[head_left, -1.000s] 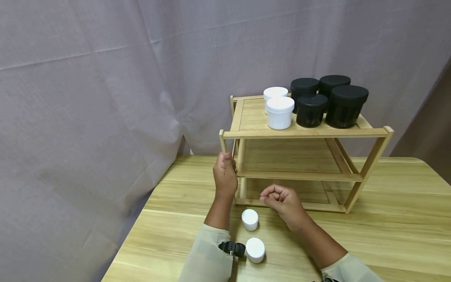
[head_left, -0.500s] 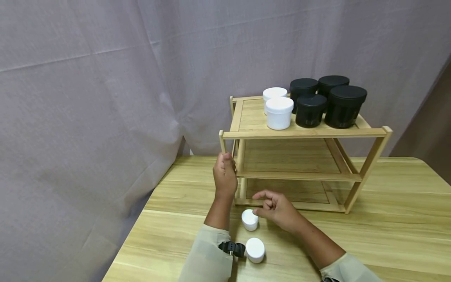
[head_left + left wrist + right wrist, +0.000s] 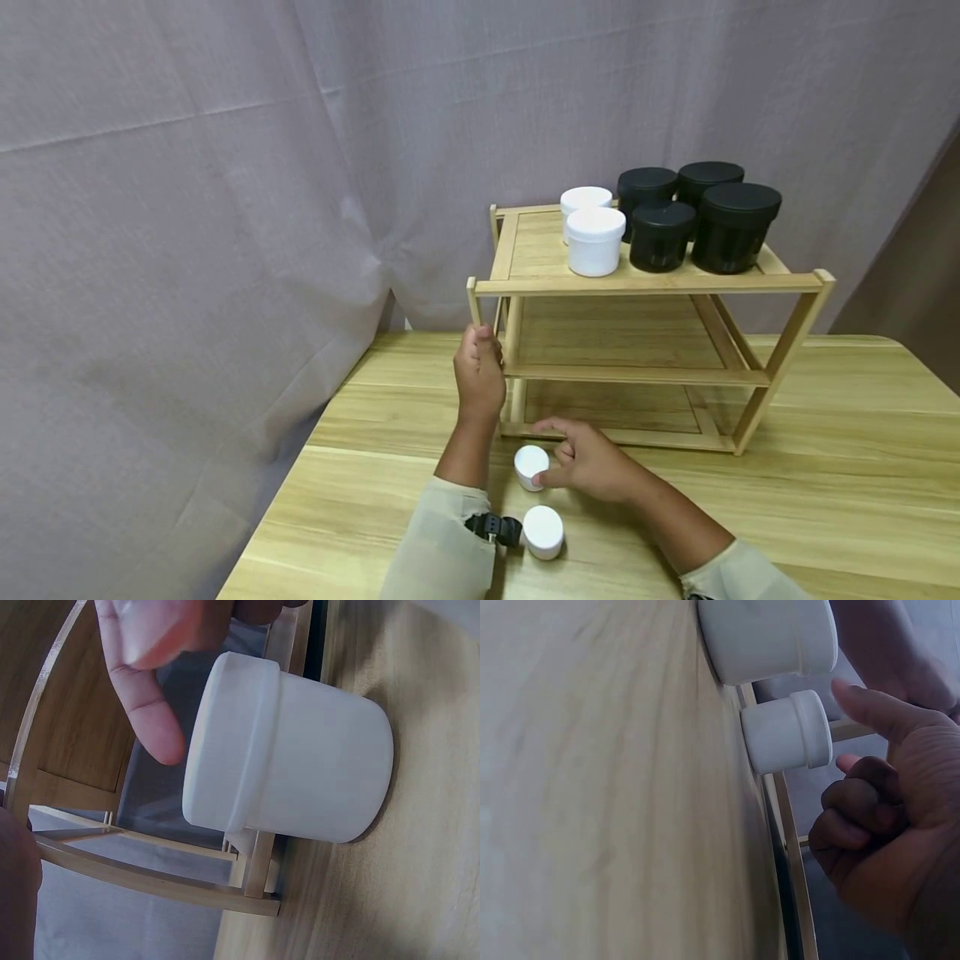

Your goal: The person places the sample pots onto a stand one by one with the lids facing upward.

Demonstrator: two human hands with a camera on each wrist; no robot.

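My left hand (image 3: 478, 375) grips the left front post of a wooden shelf rack (image 3: 637, 373). Just in front of the rack, a small white lidded jar (image 3: 529, 462) stands upright on the table. My right hand (image 3: 592, 462) is at its right side, thumb by the jar's front edge and index finger stretched out behind it. In the right wrist view, the thumb (image 3: 877, 709) lies close to the lid of the small jar (image 3: 784, 735), and the other fingers are curled. A second, larger white jar (image 3: 543, 532) stands nearer, beside the left wrist; it fills much of the left wrist view.
Two white jars (image 3: 596, 242) and several black jars (image 3: 660, 237) stand on the rack's top shelf. The lower two shelves carry nothing visible. A grey curtain (image 3: 225, 250) hangs behind and to the left of the wooden table (image 3: 360, 467).
My right hand has moved left and nearer, to the small white jar, and its thumb and index finger have spread apart. The left hand keeps its grip on the post.
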